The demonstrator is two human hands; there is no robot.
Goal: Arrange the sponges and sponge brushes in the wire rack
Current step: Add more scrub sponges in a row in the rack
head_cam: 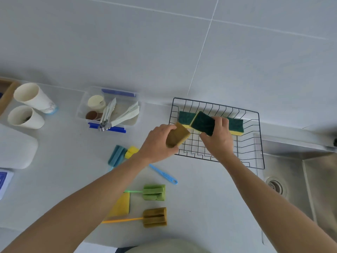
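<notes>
A black wire rack stands on the counter by the sink. Two green-topped yellow sponges lie along its far side, one at the left and one at the right. My right hand holds a third green-topped sponge tilted over the rack between them. My left hand grips a tan sponge at the rack's left edge. On the counter lie a blue sponge brush, a yellow brush head, a green sponge brush, a tan sponge brush and a yellow sponge.
A clear plastic box with cutlery and cups sits left of the rack. Two paper cups stand at far left. A blue brush handle lies near my left forearm. A steel sink with a drain is at right.
</notes>
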